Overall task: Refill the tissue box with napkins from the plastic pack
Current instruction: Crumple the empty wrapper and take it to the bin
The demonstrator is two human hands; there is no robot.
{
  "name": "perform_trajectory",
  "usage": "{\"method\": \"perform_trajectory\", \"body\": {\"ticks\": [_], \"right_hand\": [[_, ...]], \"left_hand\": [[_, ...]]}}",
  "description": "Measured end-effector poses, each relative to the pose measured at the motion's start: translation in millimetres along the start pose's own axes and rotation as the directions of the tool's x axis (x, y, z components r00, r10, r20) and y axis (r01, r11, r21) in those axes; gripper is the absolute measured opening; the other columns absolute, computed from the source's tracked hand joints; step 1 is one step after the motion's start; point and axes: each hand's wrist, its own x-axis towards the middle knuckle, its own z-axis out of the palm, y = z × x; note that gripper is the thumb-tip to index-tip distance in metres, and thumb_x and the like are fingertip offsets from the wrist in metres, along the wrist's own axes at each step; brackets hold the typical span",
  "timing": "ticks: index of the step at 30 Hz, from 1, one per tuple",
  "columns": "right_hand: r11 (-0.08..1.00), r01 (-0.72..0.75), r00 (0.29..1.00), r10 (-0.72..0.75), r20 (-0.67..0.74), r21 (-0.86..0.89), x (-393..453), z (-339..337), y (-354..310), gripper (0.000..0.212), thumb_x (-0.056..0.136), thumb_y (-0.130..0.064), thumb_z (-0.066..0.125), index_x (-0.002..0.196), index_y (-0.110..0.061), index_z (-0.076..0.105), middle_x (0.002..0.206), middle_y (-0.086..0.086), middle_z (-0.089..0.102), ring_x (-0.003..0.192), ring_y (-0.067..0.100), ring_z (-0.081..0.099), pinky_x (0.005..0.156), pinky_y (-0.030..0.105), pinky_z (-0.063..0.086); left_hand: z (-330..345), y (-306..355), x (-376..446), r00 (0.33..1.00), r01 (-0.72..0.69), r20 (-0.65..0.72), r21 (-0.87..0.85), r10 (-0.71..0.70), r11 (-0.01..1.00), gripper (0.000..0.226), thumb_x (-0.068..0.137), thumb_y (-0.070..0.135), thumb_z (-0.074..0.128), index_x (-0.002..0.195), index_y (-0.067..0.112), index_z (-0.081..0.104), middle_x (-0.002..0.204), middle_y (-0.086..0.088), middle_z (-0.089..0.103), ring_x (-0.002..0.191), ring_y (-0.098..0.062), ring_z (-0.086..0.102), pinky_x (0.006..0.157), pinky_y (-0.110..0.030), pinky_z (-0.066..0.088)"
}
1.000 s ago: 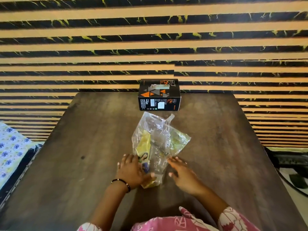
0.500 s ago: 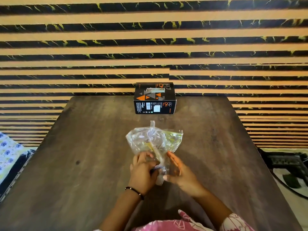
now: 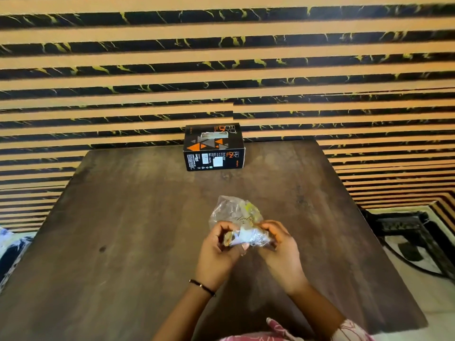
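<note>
1. My left hand (image 3: pixel 218 252) and right hand (image 3: pixel 280 251) grip the plastic pack (image 3: pixel 237 221) above the table (image 3: pixel 123 217), well short of the tissue box (image 3: pixel 213 146).
2. Thin, crinkly, slippery film, I judge; best pinched at its near edge.

I am holding both hands close together in the lower middle of the frame, forearms coming up from the bottom edge and angling toward each other. My left hand (image 3: pixel 218 252) is curling its fingers inward, thumb tip pointing right, pinching the near end of the plastic pack (image 3: pixel 236 217). A thin dark bracelet (image 3: pixel 202 286) is sitting on my left wrist. My right hand (image 3: pixel 280 252) is mirroring it just to the right, fingers bent and closing on the same crumpled end. The knuckles of both hands are facing up, and patterned pink sleeves (image 3: pixel 349 331) are showing at the bottom edge.
</note>
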Motion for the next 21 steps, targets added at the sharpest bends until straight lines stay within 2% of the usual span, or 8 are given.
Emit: {"method": "perform_trajectory", "body": {"ticks": [3, 6, 8, 11, 14, 16, 18, 21], "right_hand": [[0.998, 0.055, 0.998, -0.054, -0.035, 0.015, -4.7, -11.3, -5.5, 0.045, 0.066, 0.007, 0.072, 0.085, -0.032, 0.061, 0.095, -0.017, 0.063, 0.089, 0.002, 0.062, 0.072, 0.014, 0.049], [0.998, 0.057, 0.997, -0.058, 0.048, 0.031, -13.2, -22.0, -16.6, 0.023, 0.069, -0.006, 0.068, 0.078, -0.027, 0.065, 0.073, -0.013, 0.066, 0.067, -0.001, 0.060, 0.059, 0.011, 0.042], [0.998, 0.019, 0.994, -0.026, 0.102, 0.068, -23.3, -31.7, -17.9, 0.019, 0.069, -0.014, 0.068, 0.074, -0.032, 0.064, 0.067, -0.018, 0.066, 0.059, -0.004, 0.056, 0.055, 0.012, 0.041], [0.975, -0.086, 0.986, 0.054, 0.157, 0.203, -37.5, -53.5, -14.8, 0.024, 0.068, -0.022, 0.076, 0.090, -0.028, 0.070, 0.086, -0.007, 0.075, 0.076, 0.003, 0.066, 0.069, 0.024, 0.054], [0.911, -0.162, 0.980, 0.105, 0.167, 0.379, -51.8, -87.8, -8.7, 0.031, 0.071, -0.008, 0.072, 0.101, -0.013, 0.066, 0.096, -0.001, 0.075, 0.088, 0.010, 0.069, 0.076, 0.020, 0.053], [0.883, -0.179, 0.983, 0.143, 0.116, 0.435, -59.2, -112.3, -2.3, 0.037, 0.071, -0.008, 0.072, 0.106, -0.011, 0.062, 0.101, 0.001, 0.074, 0.094, 0.014, 0.069, 0.077, 0.022, 0.054], [0.841, -0.219, 0.975, 0.211, 0.072, 0.496, -68.2, -145.1, 11.4, 0.049, 0.070, -0.014, 0.077, 0.115, -0.014, 0.058, 0.110, 0.004, 0.070, 0.103, 0.020, 0.067, 0.083, 0.030, 0.056], [0.741, -0.339, 0.940, 0.287, 0.182, 0.580, -88.6, -198.5, 32.3, 0.078, 0.054, -0.035, 0.087, 0.122, -0.015, 0.056, 0.117, 0.008, 0.067, 0.108, 0.026, 0.064, 0.085, 0.038, 0.055]], "left_hand": [[11.4, 1.5, -7.6, 0.988, 0.126, -0.069, -0.188, -0.141, 0.974, 0.063, 0.067, -0.008, 0.074, 0.121, 0.008, 0.045, 0.110, 0.001, 0.056, 0.085, 0.009, 0.061, 0.069, -0.011, 0.050], [14.5, 2.7, -12.8, 0.946, 0.322, 0.152, -0.516, -0.285, 0.794, 0.074, 0.059, 0.012, 0.078, 0.126, 0.009, 0.049, 0.106, -0.007, 0.067, 0.088, -0.012, 0.067, 0.073, -0.026, 0.056], [21.5, 7.8, -15.8, 0.941, 0.337, 0.229, -0.591, -0.248, 0.733, 0.060, 0.056, 0.011, 0.077, 0.113, 0.010, 0.061, 0.102, -0.012, 0.069, 0.086, -0.020, 0.067, 0.073, -0.030, 0.057], [42.9, 17.8, -21.6, 0.958, 0.283, 0.206, -0.587, -0.198, 0.758, 0.031, 0.065, -0.002, 0.068, 0.092, 0.012, 0.071, 0.088, -0.011, 0.073, 0.076, -0.020, 0.068, 0.060, -0.027, 0.056], [76.2, 23.5, -28.9, 0.963, 0.268, 0.169, -0.558, -0.208, 0.786, 0.033, 0.068, -0.008, 0.068, 0.098, 0.004, 0.066, 0.088, -0.012, 0.073, 0.079, -0.021, 0.069, 0.062, -0.027, 0.056], [98.5, 25.5, -32.6, 0.961, 0.276, 0.173, -0.545, -0.216, 0.792, 0.032, 0.073, -0.012, 0.062, 0.102, 0.000, 0.063, 0.088, -0.011, 0.073, 0.078, -0.020, 0.069, 0.059, -0.026, 0.055], [127.9, 27.3, -39.2, 0.954, 0.296, 0.204, -0.497, -0.221, 0.816, 0.031, 0.073, -0.014, 0.062, 0.100, 0.001, 0.064, 0.084, -0.010, 0.073, 0.075, -0.018, 0.069, 0.058, -0.025, 0.055], [175.2, 28.0, -60.1, 0.910, 0.376, 0.335, -0.412, -0.246, 0.830, 0.032, 0.066, -0.006, 0.070, 0.096, 0.006, 0.067, 0.084, -0.009, 0.073, 0.076, -0.017, 0.068, 0.062, -0.026, 0.056]]}}
